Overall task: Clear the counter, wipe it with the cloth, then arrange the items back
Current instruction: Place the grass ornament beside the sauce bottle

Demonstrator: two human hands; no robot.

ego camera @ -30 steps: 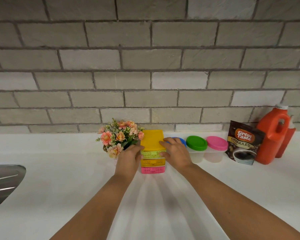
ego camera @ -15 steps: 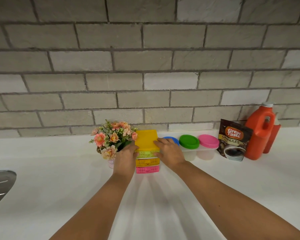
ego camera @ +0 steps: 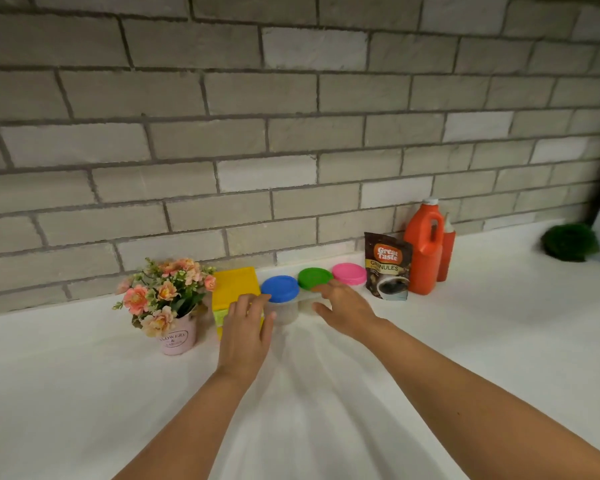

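Counter (ego camera: 84,393) bears three lidded jars (ego camera: 279,288) and two bottles (ego camera: 423,251).

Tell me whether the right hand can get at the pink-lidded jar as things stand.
Probably yes. The right hand is open at the green-lidded jar, and the pink-lidded jar stands just past it, with its near side uncovered.

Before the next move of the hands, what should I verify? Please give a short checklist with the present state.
1. Nothing in left hand: ok.
2. Nothing in right hand, fingertips near green lid: ok.
3. Flat seating of blue lid on jar: ok.
4. Upright flower pot, apart from left hand: ok.
5. Firm grip on jar: not ok.
6. Empty jar: cannot tell.
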